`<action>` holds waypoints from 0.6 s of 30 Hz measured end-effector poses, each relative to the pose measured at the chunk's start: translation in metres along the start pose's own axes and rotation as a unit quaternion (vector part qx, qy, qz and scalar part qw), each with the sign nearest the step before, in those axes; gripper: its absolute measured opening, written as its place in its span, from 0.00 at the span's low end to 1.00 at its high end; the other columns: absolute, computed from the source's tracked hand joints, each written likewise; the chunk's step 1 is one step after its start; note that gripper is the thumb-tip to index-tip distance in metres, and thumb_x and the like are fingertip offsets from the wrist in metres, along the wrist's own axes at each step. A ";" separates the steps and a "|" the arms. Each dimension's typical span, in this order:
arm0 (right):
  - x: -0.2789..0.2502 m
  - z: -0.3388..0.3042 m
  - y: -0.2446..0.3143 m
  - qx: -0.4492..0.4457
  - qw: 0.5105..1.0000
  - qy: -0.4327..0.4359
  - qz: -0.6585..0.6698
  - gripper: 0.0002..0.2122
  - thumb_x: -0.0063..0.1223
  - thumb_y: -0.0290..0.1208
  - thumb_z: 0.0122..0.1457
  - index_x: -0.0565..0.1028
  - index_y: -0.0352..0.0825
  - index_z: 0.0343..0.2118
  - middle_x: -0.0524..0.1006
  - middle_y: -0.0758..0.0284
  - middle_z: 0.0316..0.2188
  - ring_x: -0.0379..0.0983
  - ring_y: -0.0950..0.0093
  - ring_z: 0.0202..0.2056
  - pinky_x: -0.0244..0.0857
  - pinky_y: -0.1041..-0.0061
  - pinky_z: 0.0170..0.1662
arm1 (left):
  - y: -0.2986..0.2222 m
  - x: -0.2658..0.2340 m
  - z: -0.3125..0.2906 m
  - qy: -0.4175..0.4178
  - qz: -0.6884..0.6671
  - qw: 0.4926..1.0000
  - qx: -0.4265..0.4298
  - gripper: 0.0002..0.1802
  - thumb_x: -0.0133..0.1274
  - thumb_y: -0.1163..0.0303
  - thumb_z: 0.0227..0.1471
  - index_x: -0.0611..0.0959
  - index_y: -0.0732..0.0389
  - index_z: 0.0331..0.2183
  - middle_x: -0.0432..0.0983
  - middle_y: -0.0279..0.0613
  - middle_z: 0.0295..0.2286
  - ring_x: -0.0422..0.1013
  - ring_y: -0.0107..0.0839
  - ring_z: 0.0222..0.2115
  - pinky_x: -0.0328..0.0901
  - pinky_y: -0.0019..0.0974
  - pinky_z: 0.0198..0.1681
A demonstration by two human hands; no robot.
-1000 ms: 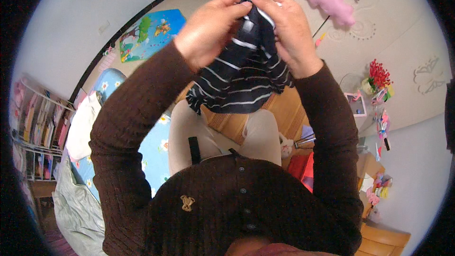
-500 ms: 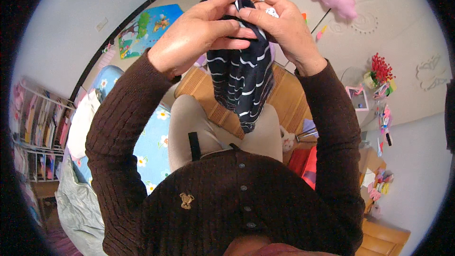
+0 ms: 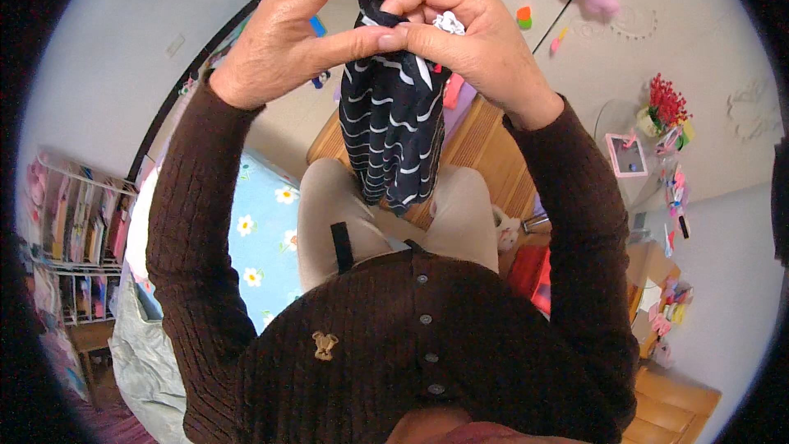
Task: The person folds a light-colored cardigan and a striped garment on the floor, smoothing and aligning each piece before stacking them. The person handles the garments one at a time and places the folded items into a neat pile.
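Nearest, a dark brown ribbed knit cardigan (image 3: 411,345) with buttons and a small gold bear pin. Above the beige-trousered lap, both hands are raised: the left hand (image 3: 300,37) and right hand (image 3: 472,37) pinch the bunched top of a navy cloth with thin white stripes (image 3: 390,131), a small white tag at the grip. It hangs lengthwise, straight down. Farther left, a white wire rack (image 3: 70,230) holds upright books.
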State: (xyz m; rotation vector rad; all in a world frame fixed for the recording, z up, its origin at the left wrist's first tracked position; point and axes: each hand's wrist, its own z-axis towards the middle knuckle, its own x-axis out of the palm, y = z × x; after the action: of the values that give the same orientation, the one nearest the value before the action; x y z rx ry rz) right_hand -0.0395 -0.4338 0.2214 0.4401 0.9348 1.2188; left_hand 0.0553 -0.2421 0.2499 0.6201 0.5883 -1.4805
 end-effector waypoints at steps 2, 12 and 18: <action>0.001 -0.002 0.003 0.010 1.000 0.003 0.022 0.09 0.56 0.26 0.56 0.77 0.32 0.39 0.73 0.77 0.29 0.66 0.89 0.31 0.60 0.88 0.36 | 0.003 0.002 0.002 0.049 -0.131 0.990 -0.027 0.26 0.62 0.63 0.48 0.76 0.58 0.50 0.72 0.38 0.42 0.69 0.28 0.44 0.65 0.32 0.47; 0.005 -0.033 -0.008 -0.024 0.994 -0.097 0.050 0.15 0.60 0.26 0.54 0.72 0.33 0.44 0.75 0.72 0.33 0.70 0.85 0.36 0.64 0.85 0.40 | 0.002 0.020 -0.010 0.073 -0.308 0.925 -0.210 0.10 0.62 0.63 0.50 0.81 0.58 0.31 0.72 0.24 0.23 0.68 0.14 0.28 0.64 0.22 0.31; 0.024 -0.066 -0.023 -0.008 0.958 -0.174 -0.228 0.13 0.59 0.26 0.48 0.73 0.34 0.38 0.75 0.61 0.31 0.74 0.65 0.32 0.68 0.73 0.35 | 0.000 0.012 -0.011 0.147 -0.281 0.910 -0.267 0.08 0.62 0.65 0.50 0.82 0.57 0.31 0.72 0.24 0.22 0.67 0.13 0.24 0.63 0.21 0.28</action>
State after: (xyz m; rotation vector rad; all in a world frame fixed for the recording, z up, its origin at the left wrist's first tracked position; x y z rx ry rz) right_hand -0.0775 -0.4312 0.1576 0.3841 0.6717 0.6984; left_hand 0.0553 -0.2433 0.2335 0.2405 1.4437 -1.6561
